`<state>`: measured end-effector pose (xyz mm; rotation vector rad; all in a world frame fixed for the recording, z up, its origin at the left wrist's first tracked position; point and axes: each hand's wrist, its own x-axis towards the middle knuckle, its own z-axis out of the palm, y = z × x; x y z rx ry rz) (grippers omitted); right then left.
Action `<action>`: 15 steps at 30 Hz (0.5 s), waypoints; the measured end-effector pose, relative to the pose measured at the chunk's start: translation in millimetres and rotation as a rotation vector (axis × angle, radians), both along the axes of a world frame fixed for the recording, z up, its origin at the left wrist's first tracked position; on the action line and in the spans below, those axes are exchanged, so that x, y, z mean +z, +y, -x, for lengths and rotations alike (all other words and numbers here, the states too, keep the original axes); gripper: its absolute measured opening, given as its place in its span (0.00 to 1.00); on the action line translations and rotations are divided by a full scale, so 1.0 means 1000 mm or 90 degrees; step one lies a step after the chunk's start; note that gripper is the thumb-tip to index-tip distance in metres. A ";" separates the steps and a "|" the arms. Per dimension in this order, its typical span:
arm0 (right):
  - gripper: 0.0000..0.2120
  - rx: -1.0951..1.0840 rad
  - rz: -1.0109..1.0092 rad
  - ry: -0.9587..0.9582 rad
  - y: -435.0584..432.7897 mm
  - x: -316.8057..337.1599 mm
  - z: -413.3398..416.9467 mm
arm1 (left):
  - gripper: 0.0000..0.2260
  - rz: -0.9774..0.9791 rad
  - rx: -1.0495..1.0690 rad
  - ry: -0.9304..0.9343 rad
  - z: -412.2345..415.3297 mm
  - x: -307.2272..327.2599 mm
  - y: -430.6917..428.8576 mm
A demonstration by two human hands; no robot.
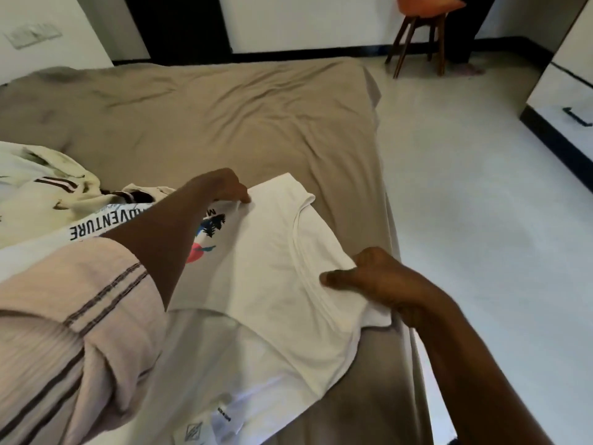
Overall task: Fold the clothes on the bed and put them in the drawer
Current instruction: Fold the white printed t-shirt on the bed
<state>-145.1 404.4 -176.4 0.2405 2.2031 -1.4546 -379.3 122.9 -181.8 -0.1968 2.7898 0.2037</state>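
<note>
Surroundings: bed (pixel 240 123) in a creased tan sheet is seen across most of the view, with white floor (pixel 481 203) on the right; an orange chair (pixel 420 33) on wooden legs is set by the far wall, and a white drawer unit (pixel 568 91) is seen at the right edge
Other clothes: a cream garment (pixel 38 191) is heaped at the left, just beside the shirt
Obstruction: part of the print is covered by the left forearm and its striped sleeve (pixel 80 300)
Shirt: white T-shirt (pixel 272 284) is laid on the bed's near right corner, one side folded over; "ADVENTURE" lettering, dark trees and a red shape are shown
Left hand (pixel 224 184): the folded edge is pinched at the far side
Right hand (pixel 369 277): cloth by the collar is gripped, thumb on top; the hands are held well apart
</note>
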 end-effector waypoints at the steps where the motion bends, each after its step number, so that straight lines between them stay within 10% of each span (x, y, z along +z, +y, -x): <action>1: 0.15 -0.030 -0.024 -0.002 0.005 0.004 -0.005 | 0.18 -0.002 -0.010 0.015 -0.003 -0.004 -0.001; 10: 0.47 -0.289 -0.428 0.052 -0.011 0.020 -0.114 | 0.22 -0.036 -0.074 0.162 -0.054 -0.014 -0.013; 15: 0.41 -0.280 -0.230 -0.053 -0.105 0.007 -0.152 | 0.16 -0.027 -0.064 0.200 -0.074 -0.016 -0.027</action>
